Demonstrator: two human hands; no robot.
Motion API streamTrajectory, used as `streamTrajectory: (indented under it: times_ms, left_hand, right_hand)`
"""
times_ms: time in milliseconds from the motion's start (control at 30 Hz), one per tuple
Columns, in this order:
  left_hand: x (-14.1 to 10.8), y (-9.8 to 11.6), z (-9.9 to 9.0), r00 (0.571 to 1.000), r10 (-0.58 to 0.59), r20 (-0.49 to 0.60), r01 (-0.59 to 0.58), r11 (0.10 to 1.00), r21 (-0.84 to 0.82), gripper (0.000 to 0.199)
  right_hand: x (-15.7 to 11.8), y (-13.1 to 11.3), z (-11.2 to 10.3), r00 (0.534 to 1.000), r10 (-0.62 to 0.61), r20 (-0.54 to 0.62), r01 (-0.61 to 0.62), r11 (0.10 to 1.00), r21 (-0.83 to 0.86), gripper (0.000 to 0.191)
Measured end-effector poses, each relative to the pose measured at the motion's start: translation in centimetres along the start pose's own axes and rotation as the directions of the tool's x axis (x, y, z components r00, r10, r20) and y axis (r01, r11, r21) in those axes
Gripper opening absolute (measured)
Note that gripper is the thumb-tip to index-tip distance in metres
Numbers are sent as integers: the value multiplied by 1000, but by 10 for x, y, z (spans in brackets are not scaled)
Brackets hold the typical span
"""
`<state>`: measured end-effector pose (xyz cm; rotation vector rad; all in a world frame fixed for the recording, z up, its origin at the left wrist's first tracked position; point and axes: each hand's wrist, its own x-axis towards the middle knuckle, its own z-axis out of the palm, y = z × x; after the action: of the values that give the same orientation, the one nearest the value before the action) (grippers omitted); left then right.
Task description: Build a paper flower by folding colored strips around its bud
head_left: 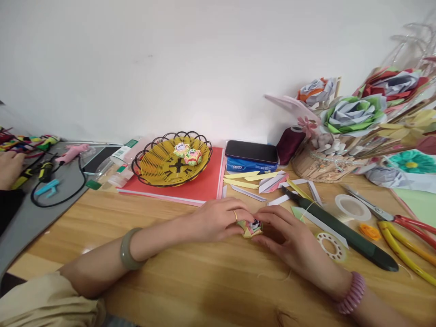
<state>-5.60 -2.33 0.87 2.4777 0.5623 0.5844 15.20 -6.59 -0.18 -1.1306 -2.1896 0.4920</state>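
Observation:
A small folded paper piece [251, 228], yellow-green with pink and dark parts, is held between both hands just above the wooden table [190, 277]. My left hand [221, 220], with a ring on one finger, grips its left side. From the right, my right hand [284, 229] closes thumb and fingers around the other side. Two small paper balls, a pale one [181, 149] and a red-green one [193, 156], lie in the yellow woven basket [156, 165]. Folded paper strips [248, 192] are scattered beyond my hands.
Right of my hands are a dark green tool [354, 240], tape rolls [352, 207], red-handled scissors [378, 211] and yellow pliers [402, 247]. Behind stand a phone [251, 151] and a pot of paper flowers [327, 165]. Another person's hand [11, 168] is at far left.

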Motion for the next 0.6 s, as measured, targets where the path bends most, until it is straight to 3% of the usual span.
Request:
streamTrajectory:
  times_ms: [100,167,233,300,400,500,600]
  left_hand:
    - [3,2,-4,987,-155,-43,136,950,-282,28]
    - [6,2,-7,930,-357,-85,262,808,-528,34]
    - [10,0,-10,867,-496,-44,331,641,-692,33]
    - [14,-3,-11,841,-526,124,417,485,-769,36]
    - [19,-6,-10,853,-374,364,490,331,-807,59]
    - [23,-3,-9,893,-280,352,437,355,-826,69]
    - [27,4,-8,887,-427,175,405,538,-739,60]
  right_hand:
    - [0,0,-1,1000,25,7,-25,999,22,21]
    - [1,0,-4,1000,30,-2,-30,999,41,18]
    - [2,0,-7,999,30,-32,-28,998,59,16]
    - [2,0,-11,997,25,-72,-20,997,71,17]
    - [3,0,-15,994,14,-108,-6,997,81,17]
    - [4,-1,-18,991,24,-131,-10,994,106,22]
    - [3,-1,-19,964,100,-246,-60,985,163,26]
